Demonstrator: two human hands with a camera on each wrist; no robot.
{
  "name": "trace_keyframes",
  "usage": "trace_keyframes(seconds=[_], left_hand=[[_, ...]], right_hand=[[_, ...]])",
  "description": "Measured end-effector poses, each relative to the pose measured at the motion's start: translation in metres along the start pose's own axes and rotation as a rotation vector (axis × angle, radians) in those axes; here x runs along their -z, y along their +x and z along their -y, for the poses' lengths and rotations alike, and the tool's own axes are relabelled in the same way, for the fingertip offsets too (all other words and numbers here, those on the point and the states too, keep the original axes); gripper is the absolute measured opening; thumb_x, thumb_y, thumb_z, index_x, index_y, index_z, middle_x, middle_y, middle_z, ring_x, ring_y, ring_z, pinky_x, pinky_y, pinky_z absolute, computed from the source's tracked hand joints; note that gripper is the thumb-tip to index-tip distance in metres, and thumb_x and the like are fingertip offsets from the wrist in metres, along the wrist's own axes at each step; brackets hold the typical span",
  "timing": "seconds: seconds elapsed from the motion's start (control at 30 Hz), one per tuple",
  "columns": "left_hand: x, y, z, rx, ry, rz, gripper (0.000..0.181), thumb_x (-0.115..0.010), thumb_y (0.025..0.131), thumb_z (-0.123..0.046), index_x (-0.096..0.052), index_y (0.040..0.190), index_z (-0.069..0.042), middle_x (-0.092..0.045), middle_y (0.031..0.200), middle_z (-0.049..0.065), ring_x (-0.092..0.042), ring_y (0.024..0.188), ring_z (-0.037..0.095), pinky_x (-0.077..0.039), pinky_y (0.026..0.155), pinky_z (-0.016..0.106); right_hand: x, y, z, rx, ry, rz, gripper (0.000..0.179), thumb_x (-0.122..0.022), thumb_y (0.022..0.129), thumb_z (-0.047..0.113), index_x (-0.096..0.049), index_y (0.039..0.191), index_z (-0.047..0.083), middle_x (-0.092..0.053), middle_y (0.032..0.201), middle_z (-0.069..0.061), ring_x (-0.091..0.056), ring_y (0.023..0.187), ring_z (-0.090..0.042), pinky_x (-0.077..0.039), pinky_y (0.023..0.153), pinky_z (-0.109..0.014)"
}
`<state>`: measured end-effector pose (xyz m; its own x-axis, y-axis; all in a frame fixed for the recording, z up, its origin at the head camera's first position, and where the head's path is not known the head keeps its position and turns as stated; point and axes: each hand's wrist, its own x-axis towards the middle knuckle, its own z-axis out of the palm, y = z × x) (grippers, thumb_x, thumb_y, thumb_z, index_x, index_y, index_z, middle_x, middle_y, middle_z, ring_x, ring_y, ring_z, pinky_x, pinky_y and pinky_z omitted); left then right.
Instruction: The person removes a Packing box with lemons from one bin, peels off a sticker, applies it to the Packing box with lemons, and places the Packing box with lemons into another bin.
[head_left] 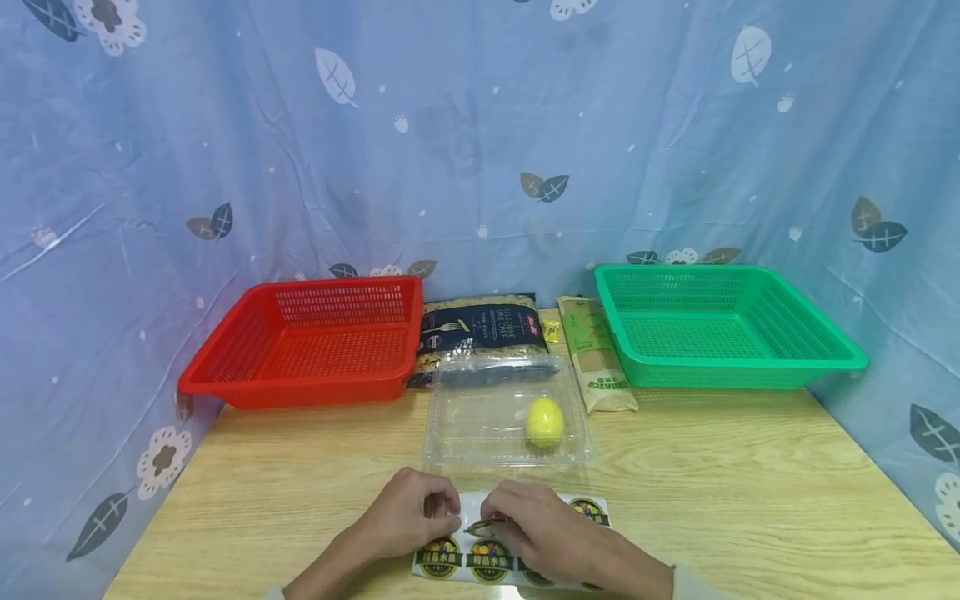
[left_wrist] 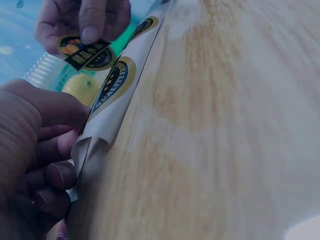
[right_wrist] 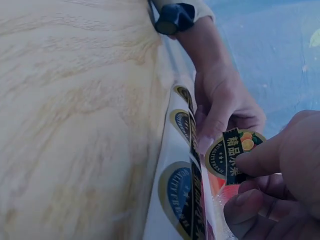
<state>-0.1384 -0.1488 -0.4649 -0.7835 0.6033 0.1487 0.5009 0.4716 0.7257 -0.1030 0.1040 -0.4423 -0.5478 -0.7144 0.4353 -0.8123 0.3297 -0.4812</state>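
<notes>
A white sheet of round fruit stickers [head_left: 474, 563] lies on the table in front of me. My left hand [head_left: 411, 514] pinches the sheet's edge, with finger and thumb at its curled end in the left wrist view. Between the thumb and fingers of my right hand [head_left: 546, 533] is a single sticker [right_wrist: 233, 156], black and gold with fruit pictures, held off the sheet. Just beyond the hands stands a clear plastic container [head_left: 472, 429]. A yellow lemon [head_left: 544, 422] sits in its right half.
A red basket [head_left: 315, 385] stands at the back left, a green basket [head_left: 720, 375] at the back right. Between them lie a dark pasta bag [head_left: 483, 327], a tiny yellow packet [head_left: 551, 331] and a long green-and-tan package [head_left: 596, 354]. A blue curtain [head_left: 480, 150] surrounds the table.
</notes>
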Motion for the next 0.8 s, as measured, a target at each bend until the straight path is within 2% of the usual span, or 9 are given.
trace_keyframes(seconds=[0.2, 0.43, 0.6, 0.8], left_hand=[[0.003, -0.002, -0.003, -0.049, -0.001, -0.015, 0.014, -0.076, 0.083, -0.011, -0.069, 0.08, -0.023, -0.052, 0.063, -0.019, -0.046, 0.055, -0.006, -0.044, 0.05, 0.017], [0.008, -0.001, -0.01, -0.075, 0.022, -0.024, 0.013, -0.074, 0.083, -0.01, -0.07, 0.081, -0.023, -0.052, 0.063, -0.019, -0.046, 0.054, -0.006, -0.044, 0.051, 0.018], [0.012, 0.0, -0.016, -0.051, 0.033, -0.011, 0.01, -0.075, 0.084, -0.013, -0.07, 0.083, -0.022, -0.053, 0.063, -0.019, -0.048, 0.054, -0.005, -0.046, 0.053, 0.019], [0.015, 0.0, -0.023, -0.019, 0.02, 0.016, 0.008, -0.075, 0.085, -0.016, -0.07, 0.083, -0.021, -0.055, 0.064, -0.018, -0.047, 0.052, -0.004, -0.046, 0.052, 0.02]], right_hand=[[0.005, 0.002, 0.0, 0.0, 0.013, -0.043, 0.018, -0.066, 0.093, -0.003, -0.063, 0.104, 0.011, -0.065, 0.095, 0.004, -0.056, 0.082, 0.001, -0.047, 0.073, -0.007], [0.015, 0.009, 0.002, -0.047, -0.005, -0.048, 0.015, -0.066, 0.095, 0.0, -0.063, 0.103, 0.013, -0.062, 0.09, 0.007, -0.047, 0.076, 0.002, -0.045, 0.066, -0.01], [0.024, 0.015, 0.001, -0.069, 0.019, -0.079, 0.013, -0.066, 0.096, 0.002, -0.065, 0.101, 0.014, -0.062, 0.089, 0.007, -0.046, 0.073, 0.002, -0.045, 0.061, -0.013], [0.037, 0.023, -0.004, -0.111, 0.053, -0.096, 0.012, -0.065, 0.097, 0.003, -0.066, 0.103, 0.013, -0.062, 0.089, 0.007, -0.047, 0.073, 0.001, -0.047, 0.062, -0.017]])
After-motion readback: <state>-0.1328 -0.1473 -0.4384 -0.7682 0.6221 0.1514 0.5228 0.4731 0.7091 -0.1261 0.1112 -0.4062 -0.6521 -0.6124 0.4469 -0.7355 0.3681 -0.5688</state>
